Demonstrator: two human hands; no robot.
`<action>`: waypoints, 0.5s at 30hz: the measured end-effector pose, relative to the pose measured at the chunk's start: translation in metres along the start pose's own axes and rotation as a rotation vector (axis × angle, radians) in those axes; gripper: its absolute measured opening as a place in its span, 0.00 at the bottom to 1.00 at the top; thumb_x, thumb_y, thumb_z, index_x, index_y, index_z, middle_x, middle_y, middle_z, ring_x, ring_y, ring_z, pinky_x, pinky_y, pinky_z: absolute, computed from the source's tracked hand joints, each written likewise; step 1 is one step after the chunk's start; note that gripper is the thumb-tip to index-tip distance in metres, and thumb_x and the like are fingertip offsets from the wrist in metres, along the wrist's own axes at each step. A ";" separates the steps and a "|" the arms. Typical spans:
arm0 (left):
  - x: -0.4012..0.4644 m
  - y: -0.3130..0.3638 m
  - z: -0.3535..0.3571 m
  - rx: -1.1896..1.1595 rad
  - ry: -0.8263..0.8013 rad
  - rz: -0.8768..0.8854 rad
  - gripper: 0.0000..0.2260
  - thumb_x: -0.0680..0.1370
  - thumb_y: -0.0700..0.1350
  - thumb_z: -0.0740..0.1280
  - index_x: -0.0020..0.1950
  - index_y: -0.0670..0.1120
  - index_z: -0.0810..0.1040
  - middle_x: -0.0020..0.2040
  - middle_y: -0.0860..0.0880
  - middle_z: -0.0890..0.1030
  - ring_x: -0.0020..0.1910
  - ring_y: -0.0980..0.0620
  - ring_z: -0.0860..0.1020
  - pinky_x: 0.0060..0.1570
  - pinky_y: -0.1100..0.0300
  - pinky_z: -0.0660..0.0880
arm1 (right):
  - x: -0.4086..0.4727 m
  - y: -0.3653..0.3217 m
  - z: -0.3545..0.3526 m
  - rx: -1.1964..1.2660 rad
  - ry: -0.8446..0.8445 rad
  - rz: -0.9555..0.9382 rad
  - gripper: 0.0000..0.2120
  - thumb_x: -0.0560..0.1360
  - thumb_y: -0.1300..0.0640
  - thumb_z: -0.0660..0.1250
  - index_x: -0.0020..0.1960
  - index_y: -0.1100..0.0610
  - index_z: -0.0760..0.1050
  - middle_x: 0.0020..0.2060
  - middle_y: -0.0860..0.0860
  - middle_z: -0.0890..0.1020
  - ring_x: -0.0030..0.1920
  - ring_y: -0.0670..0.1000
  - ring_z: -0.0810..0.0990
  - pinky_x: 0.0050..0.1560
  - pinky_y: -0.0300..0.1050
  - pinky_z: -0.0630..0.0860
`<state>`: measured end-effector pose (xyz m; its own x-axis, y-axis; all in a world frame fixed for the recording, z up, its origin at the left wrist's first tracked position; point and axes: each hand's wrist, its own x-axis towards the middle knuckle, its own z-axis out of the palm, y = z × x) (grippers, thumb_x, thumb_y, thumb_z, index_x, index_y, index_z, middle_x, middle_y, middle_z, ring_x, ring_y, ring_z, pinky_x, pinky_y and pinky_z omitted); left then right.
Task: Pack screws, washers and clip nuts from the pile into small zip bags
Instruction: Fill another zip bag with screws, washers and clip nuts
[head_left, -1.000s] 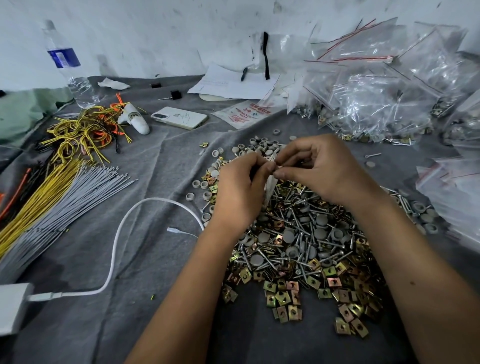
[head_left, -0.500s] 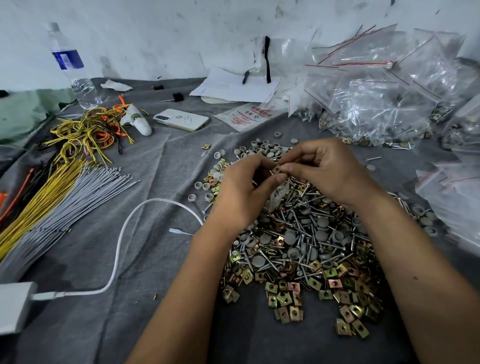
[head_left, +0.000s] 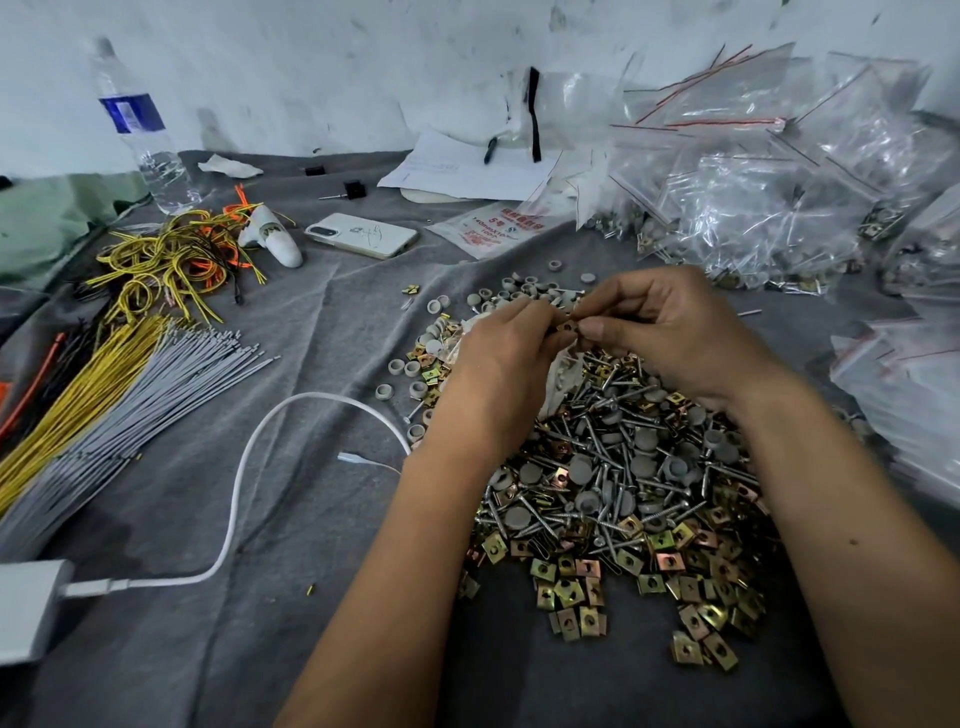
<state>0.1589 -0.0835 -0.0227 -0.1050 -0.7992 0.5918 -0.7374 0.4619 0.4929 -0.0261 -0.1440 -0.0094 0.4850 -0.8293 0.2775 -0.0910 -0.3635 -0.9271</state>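
Note:
A pile of screws, grey washers and brass clip nuts (head_left: 618, 478) lies on the grey cloth in front of me. Above its far edge my left hand (head_left: 498, 374) grips a small clear zip bag (head_left: 563, 376), which hangs down between my hands. My right hand (head_left: 670, 332) pinches a brass clip nut (head_left: 567, 327) at the bag's mouth, fingertips meeting those of the left hand. Most of the bag is hidden behind my left hand.
Filled zip bags (head_left: 779, 208) are heaped at the back right and right edge. Left lie grey and yellow wire bundles (head_left: 104, 395), a white cable (head_left: 244, 467) with charger, a phone (head_left: 361, 235), a water bottle (head_left: 140, 130) and papers (head_left: 467, 171).
Both hands stay together over the pile's far edge. A clip nut now shows between the fingertips at the bag's mouth, and the bag hangs lower below the hands.

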 end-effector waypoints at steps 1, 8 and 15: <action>0.001 0.000 0.000 0.001 0.001 0.010 0.07 0.82 0.39 0.69 0.51 0.35 0.81 0.45 0.41 0.81 0.43 0.41 0.77 0.44 0.43 0.74 | -0.001 0.000 -0.002 0.015 -0.008 -0.001 0.08 0.72 0.64 0.75 0.50 0.58 0.83 0.43 0.52 0.88 0.44 0.48 0.87 0.43 0.34 0.79; 0.000 -0.003 0.006 -0.038 0.053 -0.020 0.06 0.82 0.38 0.68 0.49 0.35 0.81 0.43 0.42 0.81 0.42 0.43 0.77 0.43 0.45 0.74 | 0.001 0.005 -0.003 -0.049 0.003 -0.008 0.07 0.74 0.63 0.74 0.52 0.57 0.83 0.46 0.53 0.88 0.48 0.51 0.87 0.46 0.38 0.81; 0.001 0.002 0.004 -0.034 0.068 -0.060 0.05 0.82 0.38 0.68 0.53 0.38 0.83 0.46 0.45 0.83 0.43 0.48 0.78 0.45 0.52 0.75 | 0.000 0.004 -0.008 -0.150 0.066 -0.009 0.06 0.75 0.63 0.74 0.52 0.57 0.83 0.45 0.52 0.87 0.48 0.50 0.86 0.51 0.43 0.83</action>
<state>0.1546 -0.0853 -0.0238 -0.0152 -0.7985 0.6018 -0.7180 0.4276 0.5492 -0.0331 -0.1488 -0.0108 0.4291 -0.8498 0.3062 -0.2178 -0.4263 -0.8780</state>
